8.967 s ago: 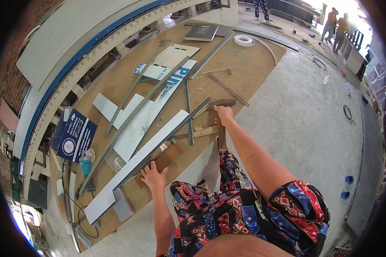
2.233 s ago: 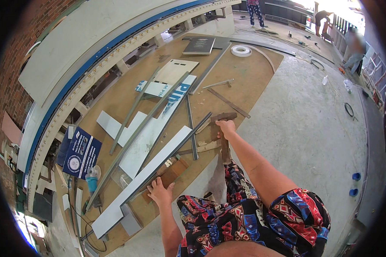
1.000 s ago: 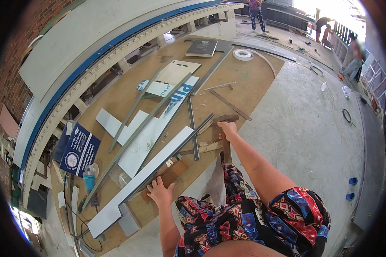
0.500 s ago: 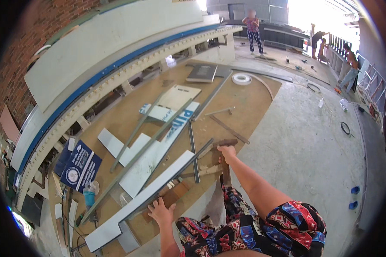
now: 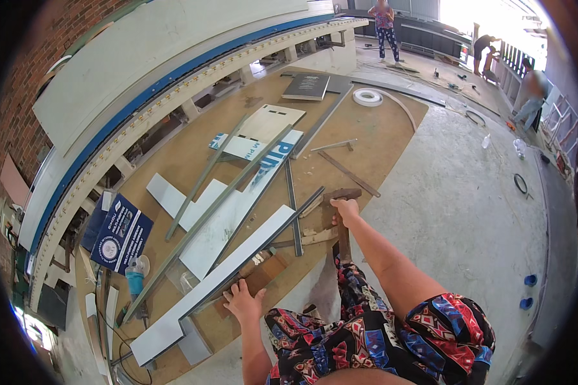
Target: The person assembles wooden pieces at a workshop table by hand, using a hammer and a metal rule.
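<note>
My right hand (image 5: pixel 345 210) is closed round a hammer (image 5: pixel 342 194), gripping it close below the dark head, with the wooden handle pointing down toward my leg. My left hand (image 5: pixel 244 300) lies with fingers spread on the near edge of the work, touching a brown wooden piece (image 5: pixel 258 277). Just beyond it runs a long white strip (image 5: pixel 215 279) with a dark edge, slanting across the brown board. A small grey-white piece (image 5: pixel 194 344) sticks out from under the strip's near end. Rough wood scraps (image 5: pixel 324 235) lie near the hammer.
The brown board (image 5: pixel 379 147) also carries long metal bars (image 5: pixel 205 234), white panel offcuts, a roll of white tape (image 5: pixel 367 97), a dark book-like block (image 5: pixel 306 86), a blue box (image 5: pixel 122 234) and a teal power tool (image 5: pixel 135 280) with cord. A large machine (image 5: pixel 173 96) stands along the left. Several people are farther off.
The view has tilted slightly downward, so the scene sits higher in the picture. Both hands keep about the same places, the hammer still in the right.
</note>
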### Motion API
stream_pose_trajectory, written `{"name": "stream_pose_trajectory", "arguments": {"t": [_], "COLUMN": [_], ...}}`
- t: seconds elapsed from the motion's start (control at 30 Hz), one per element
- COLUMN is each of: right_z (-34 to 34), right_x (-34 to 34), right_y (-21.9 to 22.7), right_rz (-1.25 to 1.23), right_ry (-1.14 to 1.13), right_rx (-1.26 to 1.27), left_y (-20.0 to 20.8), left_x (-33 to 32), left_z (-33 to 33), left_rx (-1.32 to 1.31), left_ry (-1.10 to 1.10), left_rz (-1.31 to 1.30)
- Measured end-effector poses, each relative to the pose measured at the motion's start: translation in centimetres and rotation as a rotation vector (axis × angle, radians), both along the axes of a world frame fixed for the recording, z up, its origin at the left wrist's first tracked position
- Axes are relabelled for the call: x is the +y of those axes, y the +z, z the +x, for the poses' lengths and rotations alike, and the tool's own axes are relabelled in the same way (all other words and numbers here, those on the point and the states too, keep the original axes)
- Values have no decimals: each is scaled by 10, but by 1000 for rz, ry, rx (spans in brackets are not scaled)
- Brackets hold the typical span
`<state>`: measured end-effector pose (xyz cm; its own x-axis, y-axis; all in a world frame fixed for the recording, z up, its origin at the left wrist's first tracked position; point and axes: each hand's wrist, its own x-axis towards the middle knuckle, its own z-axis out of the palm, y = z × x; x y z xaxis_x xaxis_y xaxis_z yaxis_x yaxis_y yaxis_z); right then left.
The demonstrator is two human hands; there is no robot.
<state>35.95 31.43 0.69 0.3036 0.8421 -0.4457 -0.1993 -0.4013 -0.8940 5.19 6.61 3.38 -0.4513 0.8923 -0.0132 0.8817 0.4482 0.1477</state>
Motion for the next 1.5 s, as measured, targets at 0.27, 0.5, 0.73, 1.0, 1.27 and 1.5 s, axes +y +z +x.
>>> {"name": "stream_pose_trajectory", "arguments": {"t": [0.27, 0.5, 0.73, 1.0, 1.27, 1.5], "right_z": [-3, -5, -4, -2, -4, -4], "right_x": [-4, -1, -3, -1, -2, -5], "right_y": [5, -1, 5, 0, 5, 7], "right_rz": [-17, -13, -23, -12, -34, -19], "right_ry": [-5, -10, -17, -8, -18, -3], "right_rx": [-9, 8, 22, 7, -8, 5], "left_y": [-2, 0, 1, 2, 1, 4], "left_x": [-2, -4, -2, -1, -2, -3], "left_z": [0, 0, 0, 1, 1, 2], "left_rx": [14, 9, -19, -16, -5, -12], "left_ry": [8, 18, 10, 12, 13, 16], "left_rz": [10, 4, -11, -16, -6, 6]}}
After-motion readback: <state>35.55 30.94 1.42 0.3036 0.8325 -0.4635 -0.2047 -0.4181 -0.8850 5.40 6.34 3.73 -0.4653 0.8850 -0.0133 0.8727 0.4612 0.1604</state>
